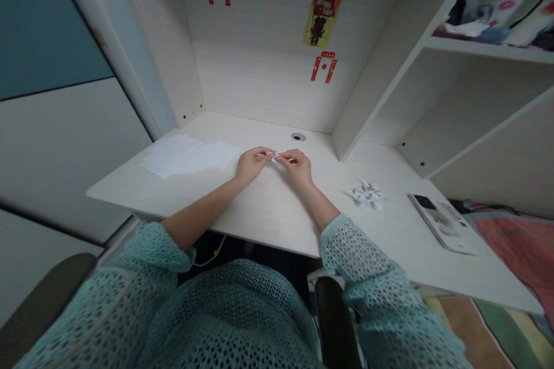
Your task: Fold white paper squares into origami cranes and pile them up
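Note:
Between my fingertips is a small folded piece of white paper, an origami crane by its shape [274, 157], held just above the desk. My left hand [251, 164] pinches its left side with thumb and forefinger. On the other side my right hand [298, 166] grips it the same way, so the fingertips nearly meet and cover much of the paper. Several finished-looking white paper cranes [367, 195] lie in a cluster on the desk to the right of my right forearm. Loose white paper sheets [186, 155] are spread to the left of my left hand.
The white desk [268, 207] has a round cable hole [298, 136] near its back panel. A phone [441, 223] lies at the right. An upright divider [367, 86] and shelves rise behind. Chair armrests [335, 323] flank me, and a striped cloth [506, 328] shows at lower right.

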Demonstrator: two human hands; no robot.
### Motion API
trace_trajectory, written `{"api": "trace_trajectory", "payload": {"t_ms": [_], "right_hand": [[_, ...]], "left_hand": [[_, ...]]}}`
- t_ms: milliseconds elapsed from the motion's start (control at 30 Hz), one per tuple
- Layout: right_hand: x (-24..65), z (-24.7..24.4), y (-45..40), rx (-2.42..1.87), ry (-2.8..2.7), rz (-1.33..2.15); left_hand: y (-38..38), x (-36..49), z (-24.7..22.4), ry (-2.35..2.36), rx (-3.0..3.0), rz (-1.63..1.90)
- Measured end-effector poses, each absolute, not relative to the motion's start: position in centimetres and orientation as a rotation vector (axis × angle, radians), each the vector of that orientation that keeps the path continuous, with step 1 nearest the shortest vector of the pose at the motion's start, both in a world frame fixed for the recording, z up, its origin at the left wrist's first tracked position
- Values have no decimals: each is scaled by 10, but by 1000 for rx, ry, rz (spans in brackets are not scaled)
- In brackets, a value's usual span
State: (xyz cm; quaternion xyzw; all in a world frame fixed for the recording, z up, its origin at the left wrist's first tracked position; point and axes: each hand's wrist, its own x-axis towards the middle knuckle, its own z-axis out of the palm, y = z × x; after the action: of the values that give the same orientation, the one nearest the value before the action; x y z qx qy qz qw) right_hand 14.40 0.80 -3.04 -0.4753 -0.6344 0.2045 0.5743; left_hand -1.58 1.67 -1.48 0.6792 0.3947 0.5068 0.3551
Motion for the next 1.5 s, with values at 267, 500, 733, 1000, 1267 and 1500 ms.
{"api": "trace_trajectory", "payload": {"t_ms": [267,500,733,1000,1267,1500], "right_hand": [[141,-40,10,-1090,-1493,625],[138,-35,11,-913,-1391,839],[139,-36,12,-872,-1369,915],[140,-36,11,-848,-1368,1019],[138,-33,11,-907,-1337,1043],[136,-31,8,-917,-1156,1077]], "left_hand": [[-3,-13,1,1029,1912,1375],[-5,-16,3,1059,2096,1392],[-5,-16,2,1002,2046,1404],[4,-15,-8,925,1971,1474],[14,-10,-17,872,1712,1498],[22,-14,-19,920,1350,1448]]}}
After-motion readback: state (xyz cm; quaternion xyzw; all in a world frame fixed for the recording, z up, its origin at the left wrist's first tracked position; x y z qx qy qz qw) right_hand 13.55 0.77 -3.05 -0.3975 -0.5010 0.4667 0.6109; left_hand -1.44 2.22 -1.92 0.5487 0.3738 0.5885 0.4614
